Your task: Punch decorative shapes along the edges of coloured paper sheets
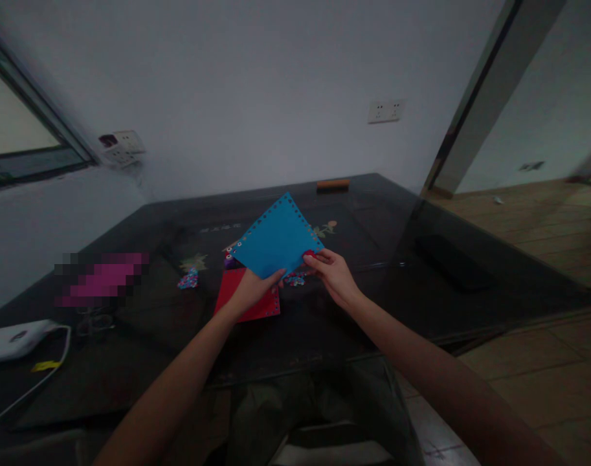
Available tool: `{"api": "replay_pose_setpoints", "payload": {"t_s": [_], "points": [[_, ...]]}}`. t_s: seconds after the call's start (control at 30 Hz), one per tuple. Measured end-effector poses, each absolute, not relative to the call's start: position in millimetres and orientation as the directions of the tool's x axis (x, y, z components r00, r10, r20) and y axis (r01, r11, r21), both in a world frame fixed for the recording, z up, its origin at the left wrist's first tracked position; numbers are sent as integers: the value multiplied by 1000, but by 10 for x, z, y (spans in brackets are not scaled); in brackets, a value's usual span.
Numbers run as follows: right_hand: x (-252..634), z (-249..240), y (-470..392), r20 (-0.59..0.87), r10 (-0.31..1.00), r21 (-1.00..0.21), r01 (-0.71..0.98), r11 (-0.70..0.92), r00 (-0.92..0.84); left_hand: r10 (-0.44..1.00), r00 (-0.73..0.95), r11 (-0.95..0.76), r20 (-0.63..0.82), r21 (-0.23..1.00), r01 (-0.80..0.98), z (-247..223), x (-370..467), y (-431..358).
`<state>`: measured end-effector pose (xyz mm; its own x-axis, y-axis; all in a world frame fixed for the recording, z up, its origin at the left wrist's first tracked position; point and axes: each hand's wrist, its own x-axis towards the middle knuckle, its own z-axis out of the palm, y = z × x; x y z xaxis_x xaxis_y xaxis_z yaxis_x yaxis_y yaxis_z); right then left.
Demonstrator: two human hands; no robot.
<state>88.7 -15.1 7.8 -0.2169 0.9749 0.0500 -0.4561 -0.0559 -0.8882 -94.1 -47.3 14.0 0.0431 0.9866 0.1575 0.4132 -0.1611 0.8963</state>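
Fingers of the right hand (334, 275) pinch a small red piece (309, 255) at the blue sheet's (279, 239) right corner, while the left hand (256, 290) grips its lower edge, holding it tilted above the red sheet (241, 299) on the dark table (173, 353).

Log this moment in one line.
left hand: holds blue sheet | right hand: at sheet's edge, small red piece at fingertips | red sheet: on table
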Motion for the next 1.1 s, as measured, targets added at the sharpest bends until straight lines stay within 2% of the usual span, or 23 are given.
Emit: {"api": "replay_pose_setpoints", "payload": {"t_s": [1.1], "points": [[886, 71, -142, 73, 979, -901, -433, -17, -189, 986, 23, -161, 167, 885, 437, 130, -929, -482]]}}
